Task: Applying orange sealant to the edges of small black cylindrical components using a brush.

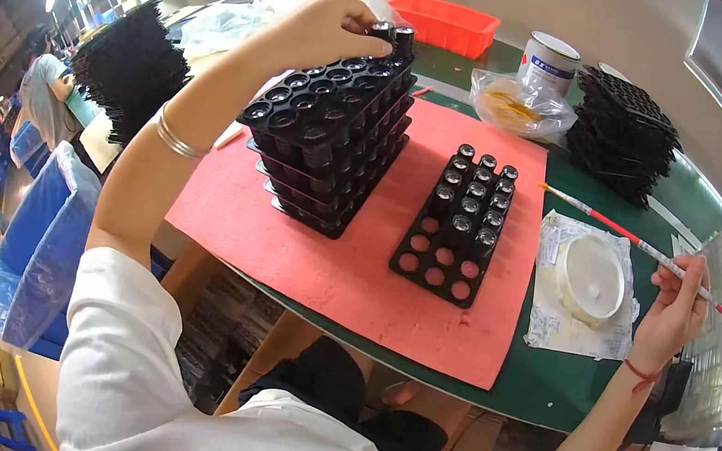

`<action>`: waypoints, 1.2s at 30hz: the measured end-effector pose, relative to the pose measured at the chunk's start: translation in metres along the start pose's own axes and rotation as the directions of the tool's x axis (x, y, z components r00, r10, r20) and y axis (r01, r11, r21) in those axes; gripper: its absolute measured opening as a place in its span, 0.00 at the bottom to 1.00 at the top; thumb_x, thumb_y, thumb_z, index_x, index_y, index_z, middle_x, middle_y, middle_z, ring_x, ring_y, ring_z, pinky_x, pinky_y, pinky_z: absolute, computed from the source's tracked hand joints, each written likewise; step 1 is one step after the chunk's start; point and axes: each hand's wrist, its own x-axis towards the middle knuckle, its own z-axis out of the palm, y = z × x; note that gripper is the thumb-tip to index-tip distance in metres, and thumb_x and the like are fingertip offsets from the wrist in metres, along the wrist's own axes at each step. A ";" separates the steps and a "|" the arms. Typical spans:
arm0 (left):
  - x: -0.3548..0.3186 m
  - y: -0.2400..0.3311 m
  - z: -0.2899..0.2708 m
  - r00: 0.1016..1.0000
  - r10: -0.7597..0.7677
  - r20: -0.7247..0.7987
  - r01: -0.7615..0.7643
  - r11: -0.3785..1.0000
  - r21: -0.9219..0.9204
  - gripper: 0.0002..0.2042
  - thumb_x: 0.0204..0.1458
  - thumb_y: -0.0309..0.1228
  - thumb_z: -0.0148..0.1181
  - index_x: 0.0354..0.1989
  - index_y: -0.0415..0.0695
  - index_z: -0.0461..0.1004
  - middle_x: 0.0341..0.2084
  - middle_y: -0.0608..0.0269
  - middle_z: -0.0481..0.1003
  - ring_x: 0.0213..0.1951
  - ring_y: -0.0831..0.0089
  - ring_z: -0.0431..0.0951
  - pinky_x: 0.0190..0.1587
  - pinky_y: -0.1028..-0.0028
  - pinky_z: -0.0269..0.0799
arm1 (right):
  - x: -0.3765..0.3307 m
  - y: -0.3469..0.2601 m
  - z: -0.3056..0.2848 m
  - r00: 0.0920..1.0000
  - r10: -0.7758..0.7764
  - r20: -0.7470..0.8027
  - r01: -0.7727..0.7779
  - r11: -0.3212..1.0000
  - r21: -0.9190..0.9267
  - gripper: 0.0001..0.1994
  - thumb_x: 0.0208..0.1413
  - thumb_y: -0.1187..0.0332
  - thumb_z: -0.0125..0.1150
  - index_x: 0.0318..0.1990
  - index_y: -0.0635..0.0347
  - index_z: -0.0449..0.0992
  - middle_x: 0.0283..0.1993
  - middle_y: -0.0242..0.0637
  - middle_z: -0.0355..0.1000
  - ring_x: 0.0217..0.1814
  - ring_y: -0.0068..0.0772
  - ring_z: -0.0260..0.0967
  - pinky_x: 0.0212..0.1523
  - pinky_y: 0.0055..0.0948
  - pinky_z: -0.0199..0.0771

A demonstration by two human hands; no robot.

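My left hand [350, 26] reaches to the far end of a tall stack of black trays [324, 159]. Its thumb and fingers close on a black glass-topped cylinder [381, 31], next to a similar one standing up from the top tray. My right hand [677, 310] grips a thin red-handled paintbrush [609, 223], its bristle tip pointing left above the mat's right edge. Between the hands, a single black tray [455, 272] lies on the pink mat [351, 289]. Several black cylinders [476, 189] with clear tops fill its far part; pink shows through the near holes.
Right of the mat, a round white dish [594, 277] sits on a stained white sheet [547, 323]. Behind stand a metal can [549, 62], a plastic bag [523, 108], a red bin [442, 25] and stacked black trays [623, 125]. More trays [128, 65] rise at the left.
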 end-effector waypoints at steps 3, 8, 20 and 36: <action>0.010 -0.010 0.005 0.995 0.026 0.100 -0.047 0.975 0.215 0.16 0.37 0.37 0.61 0.26 0.34 0.72 0.16 0.60 0.71 0.22 0.77 0.70 0.29 0.78 0.65 | 0.001 0.001 -0.001 1.000 0.001 0.006 -0.001 1.000 -0.003 0.12 0.54 0.64 0.46 0.28 0.65 0.69 0.24 0.32 0.66 0.22 0.17 0.63 0.23 0.16 0.63; 0.021 -0.003 0.009 0.973 -0.060 0.224 -0.021 0.939 0.343 0.16 0.39 0.37 0.61 0.27 0.34 0.70 0.16 0.64 0.69 0.22 0.81 0.65 0.26 0.78 0.62 | 0.000 0.002 -0.004 1.000 0.003 -0.002 -0.003 1.000 -0.031 0.12 0.54 0.64 0.46 0.28 0.64 0.69 0.24 0.32 0.66 0.21 0.17 0.63 0.23 0.15 0.63; -0.051 0.104 0.033 0.970 0.202 -0.136 -0.106 0.854 0.510 0.14 0.34 0.39 0.62 0.26 0.43 0.73 0.19 0.62 0.72 0.23 0.71 0.72 0.26 0.73 0.65 | -0.003 0.001 -0.001 0.998 -0.027 -0.063 0.018 0.990 -0.138 0.13 0.54 0.64 0.47 0.27 0.66 0.70 0.24 0.33 0.66 0.21 0.18 0.63 0.22 0.16 0.64; -0.091 0.053 0.149 0.991 0.117 0.072 -0.137 0.878 0.459 0.14 0.36 0.30 0.58 0.32 0.41 0.64 0.28 0.56 0.68 0.33 0.57 0.69 0.34 0.66 0.67 | -0.011 -0.016 -0.003 0.915 -0.383 -0.125 0.301 0.856 -0.420 0.13 0.52 0.66 0.49 0.21 0.65 0.70 0.18 0.31 0.65 0.15 0.14 0.56 0.17 0.12 0.55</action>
